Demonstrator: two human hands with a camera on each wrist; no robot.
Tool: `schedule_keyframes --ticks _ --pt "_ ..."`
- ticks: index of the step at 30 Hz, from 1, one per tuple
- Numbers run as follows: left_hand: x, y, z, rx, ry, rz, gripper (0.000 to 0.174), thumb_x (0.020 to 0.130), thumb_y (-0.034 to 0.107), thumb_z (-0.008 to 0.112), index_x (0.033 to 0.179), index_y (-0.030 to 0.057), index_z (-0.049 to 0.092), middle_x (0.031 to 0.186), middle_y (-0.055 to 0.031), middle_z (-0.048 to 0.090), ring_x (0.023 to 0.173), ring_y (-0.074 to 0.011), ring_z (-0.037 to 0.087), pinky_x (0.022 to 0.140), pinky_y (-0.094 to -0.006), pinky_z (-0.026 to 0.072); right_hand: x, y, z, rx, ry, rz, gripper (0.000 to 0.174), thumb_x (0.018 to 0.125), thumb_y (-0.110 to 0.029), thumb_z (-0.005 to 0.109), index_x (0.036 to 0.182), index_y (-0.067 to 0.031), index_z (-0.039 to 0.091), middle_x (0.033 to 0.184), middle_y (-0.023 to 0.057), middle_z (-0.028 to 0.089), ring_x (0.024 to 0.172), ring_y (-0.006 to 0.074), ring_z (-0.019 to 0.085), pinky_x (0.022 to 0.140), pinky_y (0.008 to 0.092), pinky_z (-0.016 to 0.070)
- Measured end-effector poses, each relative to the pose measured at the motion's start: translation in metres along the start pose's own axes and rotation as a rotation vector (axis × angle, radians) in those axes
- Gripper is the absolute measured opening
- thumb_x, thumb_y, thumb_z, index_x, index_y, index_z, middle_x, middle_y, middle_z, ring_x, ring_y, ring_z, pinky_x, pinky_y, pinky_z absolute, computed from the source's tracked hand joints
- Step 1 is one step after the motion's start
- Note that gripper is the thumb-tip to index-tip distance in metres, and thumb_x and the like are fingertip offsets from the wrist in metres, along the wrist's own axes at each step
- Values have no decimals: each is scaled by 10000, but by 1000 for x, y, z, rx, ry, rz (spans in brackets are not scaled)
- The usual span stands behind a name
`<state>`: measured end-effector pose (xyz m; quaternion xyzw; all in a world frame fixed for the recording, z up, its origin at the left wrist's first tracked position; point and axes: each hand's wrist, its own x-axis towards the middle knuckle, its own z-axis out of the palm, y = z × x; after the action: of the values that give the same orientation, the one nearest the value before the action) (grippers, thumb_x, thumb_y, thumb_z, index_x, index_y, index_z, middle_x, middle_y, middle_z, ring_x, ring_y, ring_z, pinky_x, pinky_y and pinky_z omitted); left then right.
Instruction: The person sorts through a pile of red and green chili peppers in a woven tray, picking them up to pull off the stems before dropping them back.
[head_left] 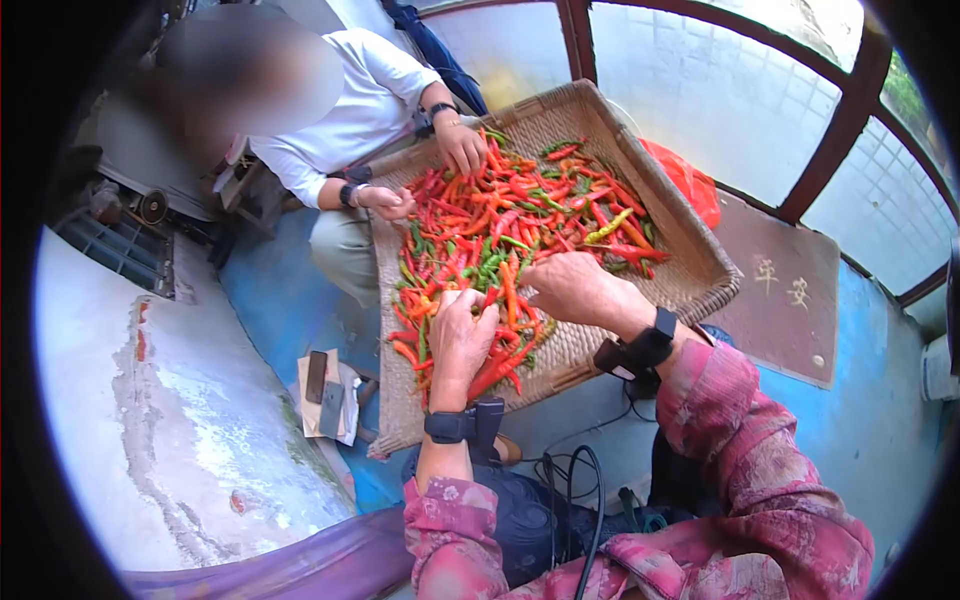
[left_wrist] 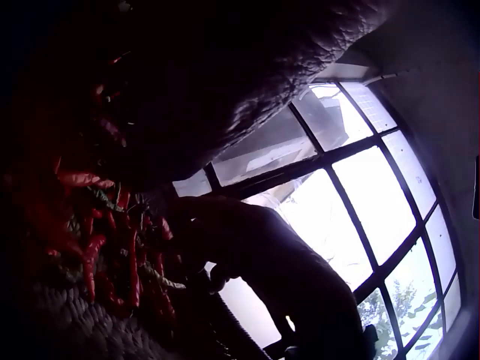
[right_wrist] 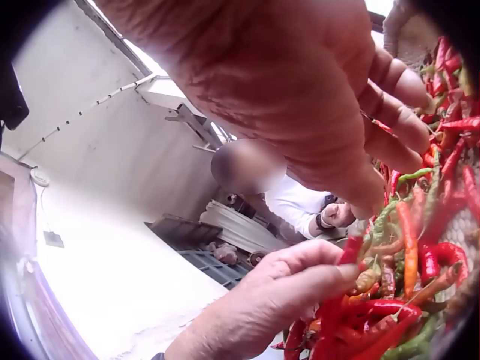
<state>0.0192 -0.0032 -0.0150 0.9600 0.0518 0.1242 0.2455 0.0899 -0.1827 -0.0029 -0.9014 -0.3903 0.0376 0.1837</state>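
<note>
Red, orange and green chili peppers (head_left: 500, 220) are heaped on a large woven basket tray (head_left: 665, 285). My left hand (head_left: 460, 335) is low over the near part of the heap. In the right wrist view, that left hand (right_wrist: 262, 296) pinches a red chili pepper (right_wrist: 349, 253) between thumb and fingers. Just to its right, my right hand (head_left: 585, 290) reaches over the peppers. Its fingers (right_wrist: 401, 131) bend loosely above the heap, with a gap to the thumb. The left wrist view is very dark, showing some red peppers (left_wrist: 94, 262) and a hand's outline.
Across the tray sits another person in a white top (head_left: 345, 110), both hands at the far side of the heap. A red plastic bag (head_left: 685, 180) lies behind the tray's right edge. Black cables (head_left: 585, 480) hang below it. A phone (head_left: 317, 375) rests on papers at left.
</note>
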Motion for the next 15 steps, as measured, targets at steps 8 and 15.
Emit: schedule_keyframes --ticks 8,15 --pt "4 17 -11 -1021 83 -193 159 894 155 591 937 5 617 767 46 557 670 -37 496 633 -195 446 7 -31 13 639 123 -190 318 847 -289 613 889 23 565 681 168 582 661 324 598 597 391 464" --pt "13 -6 3 -1132 132 -286 279 922 265 533 1048 19 575 814 -24 589 637 -63 536 555 -209 463 13 -2 9 321 342 33 255 855 -257 558 764 -19 577 655 170 599 647 358 608 573 438 481"
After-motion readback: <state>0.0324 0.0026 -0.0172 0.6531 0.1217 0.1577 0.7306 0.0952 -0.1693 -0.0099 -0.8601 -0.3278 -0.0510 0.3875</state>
